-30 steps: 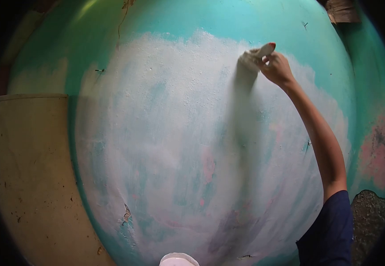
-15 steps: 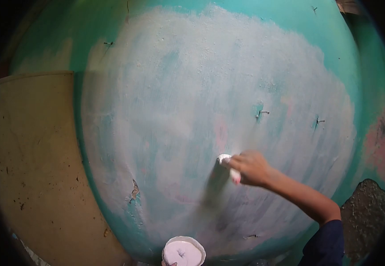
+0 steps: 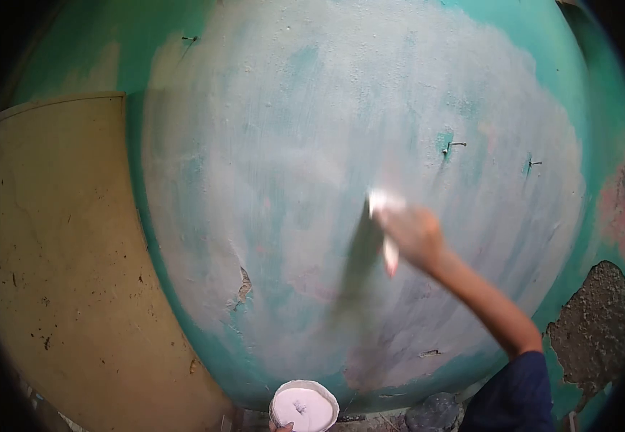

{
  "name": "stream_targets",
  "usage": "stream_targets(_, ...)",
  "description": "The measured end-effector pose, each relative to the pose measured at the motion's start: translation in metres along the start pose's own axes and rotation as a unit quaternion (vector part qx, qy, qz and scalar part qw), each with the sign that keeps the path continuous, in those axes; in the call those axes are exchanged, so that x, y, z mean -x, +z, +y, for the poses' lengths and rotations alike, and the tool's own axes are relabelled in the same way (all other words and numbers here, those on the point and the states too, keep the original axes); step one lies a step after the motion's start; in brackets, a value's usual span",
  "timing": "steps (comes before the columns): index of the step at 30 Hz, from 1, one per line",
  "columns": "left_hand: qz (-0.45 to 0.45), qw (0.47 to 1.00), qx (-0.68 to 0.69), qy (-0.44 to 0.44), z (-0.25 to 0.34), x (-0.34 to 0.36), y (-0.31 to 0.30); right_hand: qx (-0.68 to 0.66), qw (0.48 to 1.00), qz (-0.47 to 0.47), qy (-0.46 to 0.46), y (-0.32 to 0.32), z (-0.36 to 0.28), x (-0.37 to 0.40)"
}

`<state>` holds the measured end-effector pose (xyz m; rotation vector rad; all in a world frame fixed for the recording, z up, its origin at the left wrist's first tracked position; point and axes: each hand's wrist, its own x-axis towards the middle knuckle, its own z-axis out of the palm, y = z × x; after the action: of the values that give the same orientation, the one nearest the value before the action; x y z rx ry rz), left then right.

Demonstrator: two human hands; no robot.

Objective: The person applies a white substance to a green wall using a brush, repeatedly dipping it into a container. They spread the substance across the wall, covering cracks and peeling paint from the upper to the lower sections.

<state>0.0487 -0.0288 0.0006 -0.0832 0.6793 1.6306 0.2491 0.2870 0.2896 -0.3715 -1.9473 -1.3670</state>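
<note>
My right hand (image 3: 417,234) is closed around a paintbrush (image 3: 390,253), its white-coated bristles up against the wall (image 3: 291,165) and its handle pointing down. The wall is turquoise under a broad, streaky whitish coat. At the bottom edge, my left hand (image 3: 281,428) shows only its fingertips, gripping the near side of a round tub (image 3: 336,407). White paint (image 3: 314,412) fills much of the tub. Motion blurs the brush and right hand slightly.
Nails (image 3: 459,145) stick out of the wall. A stained tan panel (image 3: 68,216) stands at left. Plaster is broken away in a rough grey patch (image 3: 597,324) at lower right, and a small chip (image 3: 245,285) shows left of centre.
My right hand has moved the paintbrush upward along the wall. The view has tilted down a little, showing more of the floor edge. My left hand still holds the tub.
</note>
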Motion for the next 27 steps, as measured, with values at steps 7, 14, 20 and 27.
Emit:
stream_targets(7, 0.043, 0.998, -0.001, -0.036, 0.024, 0.016, -0.003, -0.221, 0.948, -0.214, 0.08, 0.002, -0.081, 0.077)
stream_targets(14, 0.025, 0.999, -0.037, 0.019, -0.007, -0.058, -0.122, -0.248, 0.942, -0.06, 0.217, -0.008, 0.054, -0.052)
stream_targets(20, 0.04, 0.998, -0.036, 0.041, 0.002, -0.002, -0.065, -0.011, 0.991, -0.009, 0.132, -0.011, 0.001, -0.055)
stream_targets(27, -0.038, 0.717, -0.531, 0.45, -0.009, 0.007, -0.11, -0.125, 0.985, -0.101, 0.066, 0.02, -0.169, 0.094)
